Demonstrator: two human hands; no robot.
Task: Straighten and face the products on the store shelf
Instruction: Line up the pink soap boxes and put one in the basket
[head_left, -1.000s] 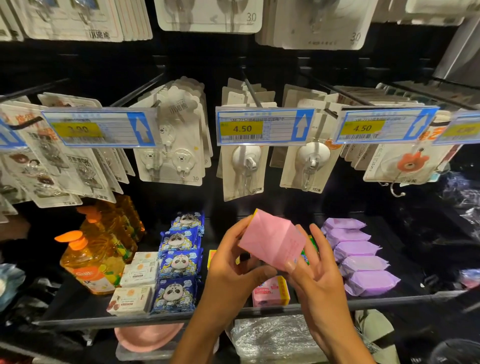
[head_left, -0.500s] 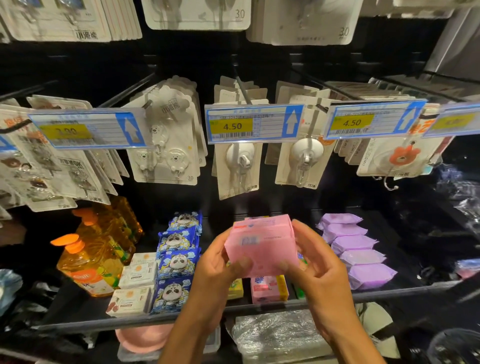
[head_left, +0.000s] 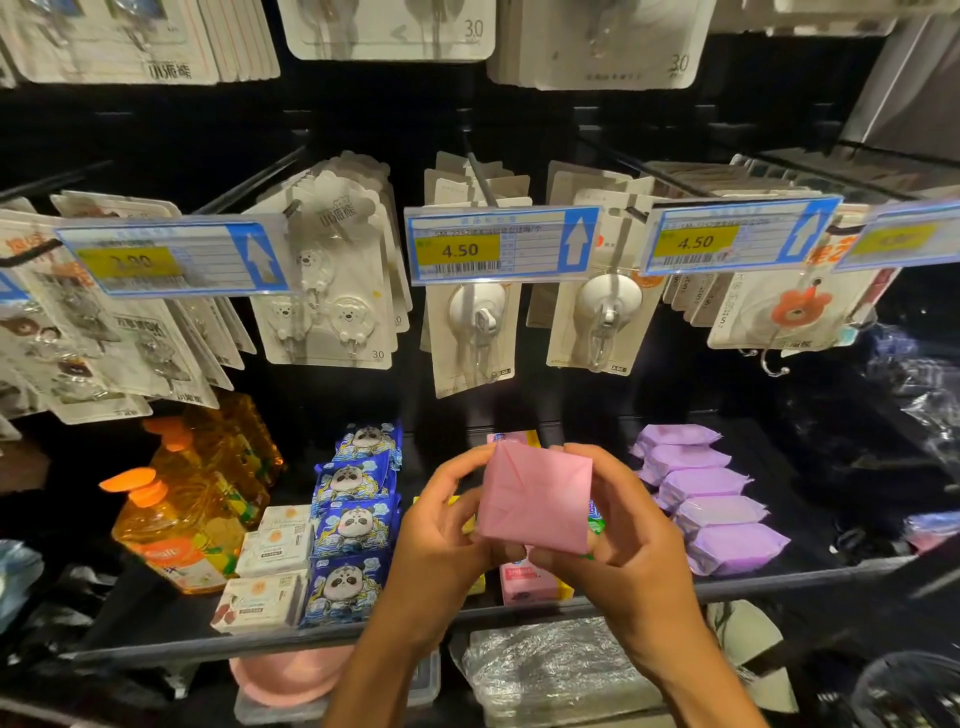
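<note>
The left hand (head_left: 441, 545) and right hand (head_left: 634, 551), pinching the pink square plastic-wrapped pack (head_left: 535, 499), fill the middle lane of the black shelf (head_left: 779, 577). At 9 o'clock a row of blue panda-print packets (head_left: 353, 525) walls that lane, with small white boxes (head_left: 270, 571) just beside it and orange liquid bottles (head_left: 182, 519) beyond. At 3 o'clock a row of purple soft pillow packs (head_left: 711, 504) walls it. At 6 o'clock a pink-and-yellow pack (head_left: 524, 584) lies just behind the front rail. At 12 o'clock white suction-hook cards (head_left: 478, 332) and blue-framed price tags (head_left: 501, 244) hang overhead; a dark open band runs between the cards' lower ends and the goods. Beyond the purple row, bare dark shelf lies open.
</note>
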